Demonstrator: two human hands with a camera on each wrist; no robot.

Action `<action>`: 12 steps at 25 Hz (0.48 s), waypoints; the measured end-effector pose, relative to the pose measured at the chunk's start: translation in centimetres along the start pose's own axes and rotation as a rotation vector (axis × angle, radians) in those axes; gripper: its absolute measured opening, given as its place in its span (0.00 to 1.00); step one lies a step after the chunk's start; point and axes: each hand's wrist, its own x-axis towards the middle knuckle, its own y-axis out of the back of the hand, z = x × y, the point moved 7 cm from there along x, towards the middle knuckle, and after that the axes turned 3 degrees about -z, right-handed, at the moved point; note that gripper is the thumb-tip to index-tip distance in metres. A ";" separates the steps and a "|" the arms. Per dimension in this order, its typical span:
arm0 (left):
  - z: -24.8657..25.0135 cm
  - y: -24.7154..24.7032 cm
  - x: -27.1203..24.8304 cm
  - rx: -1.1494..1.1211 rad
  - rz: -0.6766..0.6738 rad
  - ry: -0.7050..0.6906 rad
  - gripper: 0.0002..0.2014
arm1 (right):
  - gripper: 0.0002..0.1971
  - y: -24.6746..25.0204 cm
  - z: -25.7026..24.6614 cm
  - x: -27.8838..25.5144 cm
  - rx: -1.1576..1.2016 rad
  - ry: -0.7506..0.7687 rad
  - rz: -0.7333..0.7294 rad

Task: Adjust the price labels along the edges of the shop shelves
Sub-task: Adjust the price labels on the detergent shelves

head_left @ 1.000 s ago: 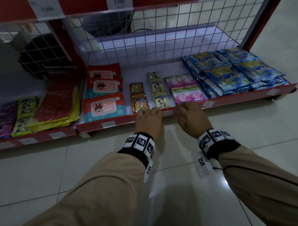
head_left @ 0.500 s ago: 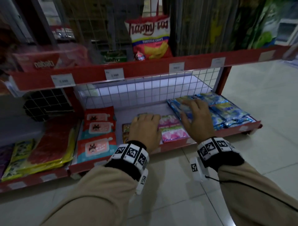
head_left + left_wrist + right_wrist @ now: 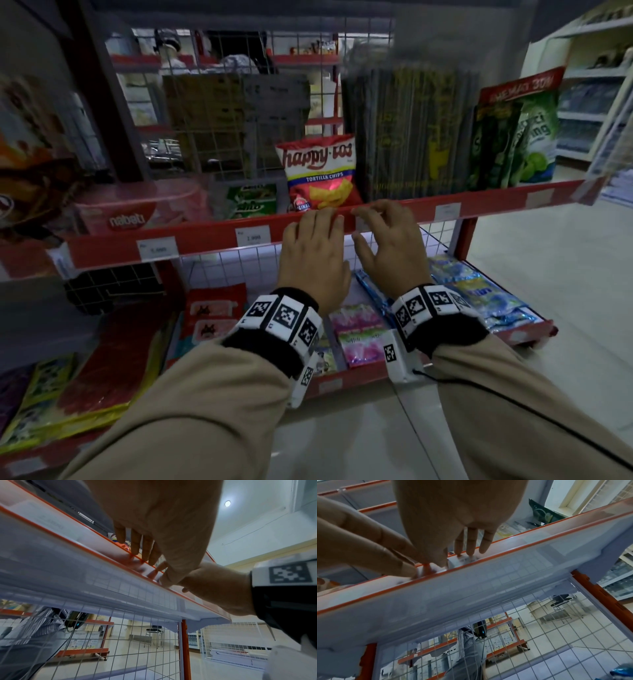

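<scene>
Fingertips of both hands sit on the red front edge of the middle shelf [image 3: 219, 236], at the centre of the head view, just below the Happy Tos tortilla chips bag [image 3: 320, 173]. The left hand [image 3: 313, 260] lies with straight fingers over the rail's top lip, grasping nothing. The right hand [image 3: 388, 246] has lightly bent fingers; in the right wrist view its fingertips [image 3: 471, 553] press on a small white price label [image 3: 464, 560] set in the rail's clear strip, and the thumb seems to touch the strip too, so it presses rather than pinches.

More labels sit along the same rail: one reading 2.000 [image 3: 253, 236] left of the hands, another [image 3: 158, 249] further left, one [image 3: 447, 211] to the right.

Such a label is likely a thin paper slip, nearly weightless, floppy and easy to crease or tear. Held behind smooth plastic, it probably slides sideways under light fingertip friction. Best to press flat on its face near the middle and push along the rail, or pinch an exposed top edge; hard pulling on a corner risks bending it.
</scene>
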 end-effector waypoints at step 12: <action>-1.1 0.9 1.5 0.006 0.085 -0.008 0.27 | 0.17 0.1 0.5 2.6 -0.118 -0.082 -0.118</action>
